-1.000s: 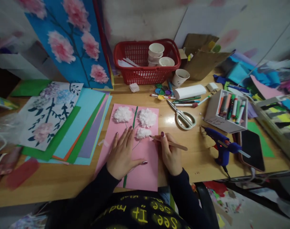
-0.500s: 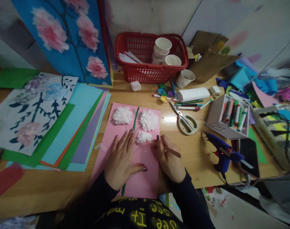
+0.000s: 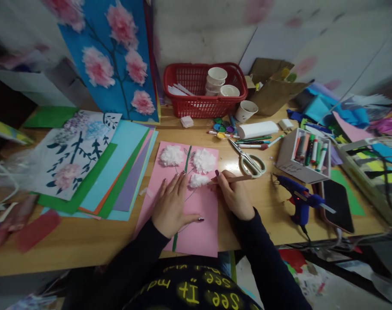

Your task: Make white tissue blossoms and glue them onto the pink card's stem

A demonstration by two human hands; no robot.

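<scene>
- Right hand [image 3: 237, 199]: grip pinching a flat brown wooden stick [image 3: 239, 178], tip near the smallest fluffy white flower [image 3: 198, 181].
- Left hand [image 3: 171, 211]: grip spread flat on the pink paper sheet [image 3: 202, 234] on the wooden counter [image 3: 112, 241].
- Red plastic basket [image 3: 202, 108]: white paper cups [image 3: 217, 74], white strips [image 3: 182, 89].
- White box [image 3: 292, 168]: coloured markers [image 3: 312, 148]; front handwriting unclear.
- Dark sweatshirt [image 3: 183, 265]: yellow lettering, upside down, including "See. It".
</scene>
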